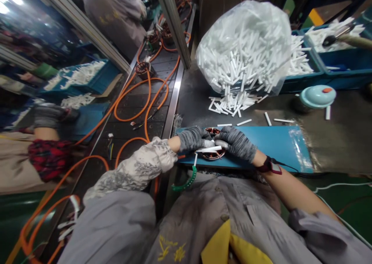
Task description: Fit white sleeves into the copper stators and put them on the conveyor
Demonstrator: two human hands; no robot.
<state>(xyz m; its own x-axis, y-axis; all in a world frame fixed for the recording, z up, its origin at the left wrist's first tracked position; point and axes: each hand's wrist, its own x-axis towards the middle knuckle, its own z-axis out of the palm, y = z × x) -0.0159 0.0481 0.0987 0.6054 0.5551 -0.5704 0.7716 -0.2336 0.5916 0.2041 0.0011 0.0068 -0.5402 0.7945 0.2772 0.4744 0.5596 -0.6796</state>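
Observation:
A motor stator with copper windings lies on a blue work mat, partly covered by my hands. My left hand, in a grey striped glove with pale fingertips, comes in from the left, its fingers closed at the winding. A white sleeve tube lies across the stator at its thumb and appears pinched there. From the right, my right hand, gloved alike, brings its closed fingertips to the same spot; what they pinch is hidden. Just below the left hand hangs a green curved strip with a white piece at its top.
Past the blue mat are loose white tubes and a big clear bag of tubes. Blue bins and a light-blue lidded container stand right. Left runs a conveyor with orange cables; co-workers sit beyond.

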